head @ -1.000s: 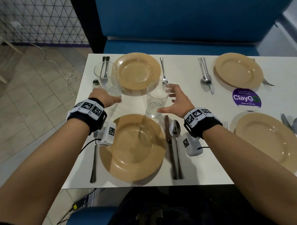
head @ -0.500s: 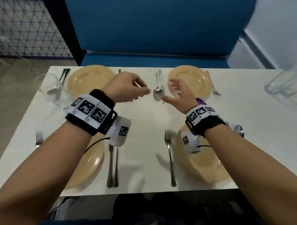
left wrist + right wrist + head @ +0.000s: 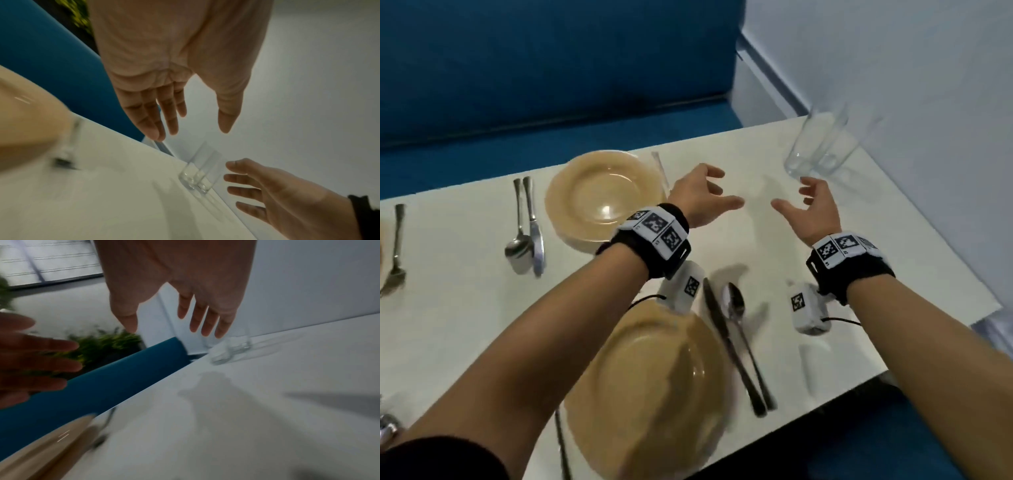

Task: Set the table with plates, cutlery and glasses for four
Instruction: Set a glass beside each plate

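Two clear empty glasses (image 3: 818, 147) stand side by side at the table's far right corner, close to the wall. My right hand (image 3: 789, 197) hovers open just short of them, fingers spread, holding nothing. My left hand (image 3: 729, 188) floats open beside it, also empty, right of the far tan plate (image 3: 602, 195). In the left wrist view the left hand (image 3: 193, 128) points at the glasses (image 3: 197, 175), with the right hand (image 3: 267, 186) below. In the right wrist view the right hand (image 3: 170, 331) has its fingertips just above the glasses (image 3: 230, 348).
A near tan plate (image 3: 650, 387) lies under my left forearm, a knife and spoon (image 3: 732, 346) to its right. Another spoon and knife (image 3: 527, 226) lie left of the far plate and a fork (image 3: 395, 253) further left. The blue bench (image 3: 551, 68) runs behind; the wall (image 3: 893, 85) borders the right.
Both hands have left the glasses at the left place settings and swung right across the table. They now hover open near the two glasses in the far right corner.
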